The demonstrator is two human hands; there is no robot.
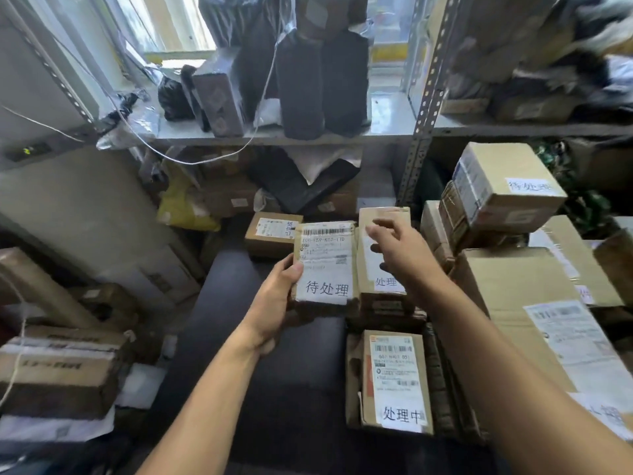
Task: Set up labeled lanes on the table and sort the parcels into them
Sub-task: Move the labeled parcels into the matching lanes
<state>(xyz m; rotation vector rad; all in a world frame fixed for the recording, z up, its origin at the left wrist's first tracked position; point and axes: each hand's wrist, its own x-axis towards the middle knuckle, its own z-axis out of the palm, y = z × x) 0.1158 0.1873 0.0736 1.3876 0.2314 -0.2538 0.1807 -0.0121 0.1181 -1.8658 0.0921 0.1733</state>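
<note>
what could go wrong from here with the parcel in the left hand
1. The left hand grips the held parcel along one edge only, so it may slip.
2. Its label reads 待处理 while the near parcel reads 处理中; similar labels invite a wrong lane.
3. The tilted box atop the right-side stack could topple if the right hand bumps it.

Window [174, 22] behind a grey shelf [387, 133]; perforated metal upright [425, 108] beside it; white cord [198, 163] drooping below.
</note>
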